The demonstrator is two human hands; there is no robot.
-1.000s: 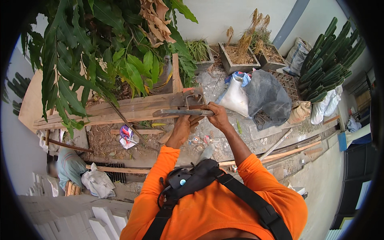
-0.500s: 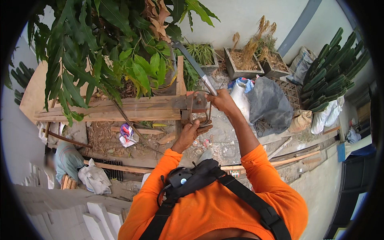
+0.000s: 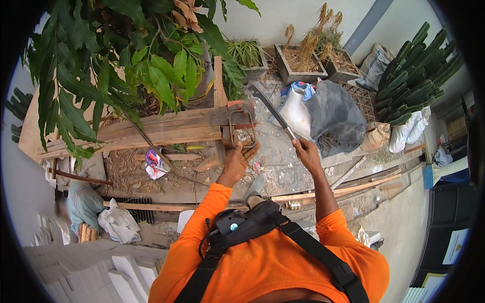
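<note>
My right hand [image 3: 307, 152] is closed round the silver lower end of a machete-like tool [image 3: 273, 112]. Its long, dark, flat blade points up and left, apart from the wooden beams. My left hand [image 3: 237, 164] is open, fingers stretched out just below a bent metal rod loop [image 3: 233, 129]. Whether the fingertips touch the loop I cannot tell. This loop hangs round the right end of the stacked wooden beams [image 3: 172, 129], beside a reddish-brown block [image 3: 243, 110].
A leafy plant [image 3: 116, 65] overhangs the beams. Square planters [image 3: 298, 76], a dark sheet over sacks [image 3: 336, 113] and a tall cactus [image 3: 414, 76] stand beyond on the right. Long wood strips [image 3: 343, 191] cross the ground in front of me.
My right hand has drawn the tool away from the beam end, down and to the right. My left hand stays by the loop, its fingers now more spread. The view has shifted slightly.
</note>
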